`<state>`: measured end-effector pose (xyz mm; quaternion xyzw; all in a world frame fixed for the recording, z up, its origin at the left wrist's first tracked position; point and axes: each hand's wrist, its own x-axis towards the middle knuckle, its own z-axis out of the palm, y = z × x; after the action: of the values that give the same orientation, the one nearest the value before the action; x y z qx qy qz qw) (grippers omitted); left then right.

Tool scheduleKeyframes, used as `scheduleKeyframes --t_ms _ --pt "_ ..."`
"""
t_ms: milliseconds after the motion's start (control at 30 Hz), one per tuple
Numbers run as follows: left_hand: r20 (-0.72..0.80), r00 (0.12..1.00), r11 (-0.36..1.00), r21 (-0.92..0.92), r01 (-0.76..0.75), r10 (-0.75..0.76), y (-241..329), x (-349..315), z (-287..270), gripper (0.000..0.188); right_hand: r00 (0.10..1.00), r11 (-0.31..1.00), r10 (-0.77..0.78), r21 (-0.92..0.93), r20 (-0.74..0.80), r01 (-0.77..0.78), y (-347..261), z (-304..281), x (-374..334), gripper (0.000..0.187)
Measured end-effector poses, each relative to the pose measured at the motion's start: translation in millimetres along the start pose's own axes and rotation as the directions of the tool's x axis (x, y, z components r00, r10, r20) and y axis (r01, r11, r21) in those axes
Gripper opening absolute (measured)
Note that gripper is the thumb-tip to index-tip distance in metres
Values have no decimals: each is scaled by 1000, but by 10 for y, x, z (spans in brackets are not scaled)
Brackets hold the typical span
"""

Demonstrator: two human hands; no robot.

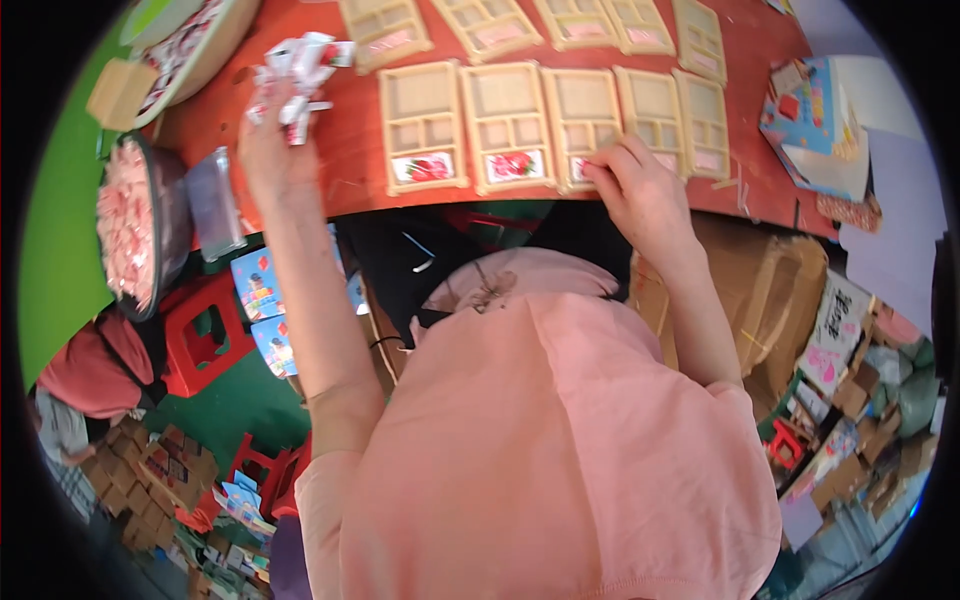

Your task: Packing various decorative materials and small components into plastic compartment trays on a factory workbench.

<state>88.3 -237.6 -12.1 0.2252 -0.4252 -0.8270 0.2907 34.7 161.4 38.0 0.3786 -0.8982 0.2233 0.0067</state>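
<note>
Several white packets [300, 80] sit clutched in the left hand [276, 155]; the right hand [642, 190] seems to pinch a red-printed packet [579, 169] in the third near tray [583, 93]. Left of it, two trays [418, 93] already carry theirs; rightward trays [647, 93] show only pale pink.

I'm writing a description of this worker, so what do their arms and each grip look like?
The left grip and right grip are ungloved human hands. Both forearms are bare, with no watch or bracelet visible. The sleeves are pale pink and plain, ending around the elbows.
</note>
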Motion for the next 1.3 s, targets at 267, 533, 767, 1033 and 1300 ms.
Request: scheduleKeyframes --t_ms 267,533,767,1033,1300 --pt "-80 989 993 -23 119 -120 -163 -247 325 25 999 907 -40 419 18 28 -502 -10 916 11" --pt "-11 984 980 -85 177 -179 -68 -338 337 24 984 779 118 603 132 -174 -855 712 1841 29" --pt "104 975 951 -220 217 -199 -134 -229 116 28 935 688 195 638 296 -346 -387 389 1557 19" --pt "158 967 942 -239 234 -200 -58 -93 -101 25 914 783 156 518 373 -345 731 -714 473 15" --pt "122 967 938 -242 247 -223 -128 14 -129 27 875 849 432 229 219 -477 741 -559 -97 15"
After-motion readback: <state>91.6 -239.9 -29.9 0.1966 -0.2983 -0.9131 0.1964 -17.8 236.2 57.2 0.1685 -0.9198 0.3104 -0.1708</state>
